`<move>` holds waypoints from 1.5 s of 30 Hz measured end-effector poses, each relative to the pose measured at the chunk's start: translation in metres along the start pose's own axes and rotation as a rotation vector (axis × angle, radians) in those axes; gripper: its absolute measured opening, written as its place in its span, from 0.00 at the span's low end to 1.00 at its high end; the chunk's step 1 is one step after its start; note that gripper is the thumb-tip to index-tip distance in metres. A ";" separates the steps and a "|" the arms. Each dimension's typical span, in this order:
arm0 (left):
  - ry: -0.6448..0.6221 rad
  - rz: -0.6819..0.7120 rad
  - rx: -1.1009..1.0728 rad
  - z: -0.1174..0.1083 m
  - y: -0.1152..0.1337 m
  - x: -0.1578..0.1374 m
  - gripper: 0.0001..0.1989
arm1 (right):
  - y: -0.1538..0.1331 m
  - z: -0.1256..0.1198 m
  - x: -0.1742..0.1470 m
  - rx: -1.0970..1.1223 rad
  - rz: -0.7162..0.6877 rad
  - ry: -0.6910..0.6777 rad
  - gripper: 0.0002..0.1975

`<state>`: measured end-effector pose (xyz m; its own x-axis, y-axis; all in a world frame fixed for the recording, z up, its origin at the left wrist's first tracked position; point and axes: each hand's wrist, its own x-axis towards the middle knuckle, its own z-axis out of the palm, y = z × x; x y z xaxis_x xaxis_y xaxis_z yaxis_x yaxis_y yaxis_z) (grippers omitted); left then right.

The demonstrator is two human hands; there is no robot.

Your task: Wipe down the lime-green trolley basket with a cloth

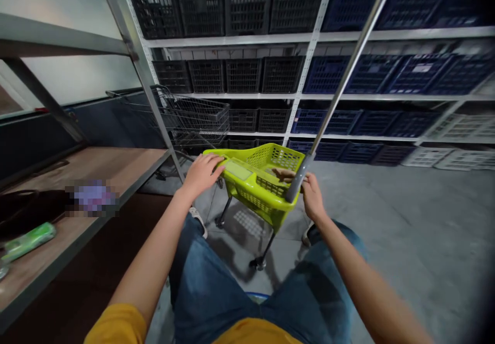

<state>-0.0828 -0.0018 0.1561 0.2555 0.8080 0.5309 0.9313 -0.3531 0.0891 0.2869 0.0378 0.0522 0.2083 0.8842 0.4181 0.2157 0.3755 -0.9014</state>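
Observation:
A small lime-green shopping cart (pixel 253 192) stands on the floor between my knees, with a perforated plastic basket and dark legs on casters. My left hand (pixel 204 173) is laid over the left end of its near rim, fingers curled onto the edge beside a pale label panel (pixel 240 169). At the right corner my right hand (pixel 309 192) grips the basket's side, with fingers reaching inside and partly hidden by the pole's grey sleeve (pixel 297 184). From that sleeve a long silver pole (pixel 350 68) rises up and to the right.
A shelf unit (pixel 127 174) on my left bears a green packet (pixel 29 241), a dark bag and a blurred purple item. A black wire shopping cart (pixel 193 117) stands behind it. Racks (pixel 232 42) of black, blue and white crates line the back. Grey floor (pixel 417 220) extends to the right.

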 end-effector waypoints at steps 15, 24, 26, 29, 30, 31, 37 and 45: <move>0.059 -0.043 0.192 0.041 0.068 0.017 0.27 | -0.038 -0.041 -0.051 -0.593 -0.483 0.538 0.14; -0.016 0.087 0.238 0.013 0.111 -0.017 0.30 | -0.090 -0.033 -0.029 -0.612 -0.707 -0.013 0.12; -0.094 0.135 0.193 0.006 0.114 -0.021 0.29 | -0.106 -0.020 -0.028 -0.619 -0.715 -0.310 0.14; -0.205 0.169 0.134 -0.002 0.115 -0.023 0.28 | -0.123 -0.019 -0.021 -0.545 -0.584 -0.492 0.18; -0.229 0.160 0.132 -0.004 0.116 -0.023 0.28 | -0.126 -0.024 -0.017 -0.509 -0.530 -0.519 0.20; -0.243 0.141 0.139 -0.005 0.117 -0.023 0.28 | -0.128 -0.030 -0.013 -0.487 -0.485 -0.540 0.21; -0.234 0.095 0.140 0.003 0.138 -0.020 0.27 | -0.129 -0.025 -0.001 -0.711 -0.583 -0.519 0.19; -0.245 0.077 0.166 0.000 0.142 -0.018 0.25 | -0.103 -0.011 0.022 -0.785 -0.622 -0.497 0.20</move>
<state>0.0443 -0.0664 0.1595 0.3631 0.8786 0.3101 0.9313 -0.3520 -0.0932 0.2802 0.0158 0.1558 -0.5123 0.6822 0.5217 0.7289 0.6666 -0.1561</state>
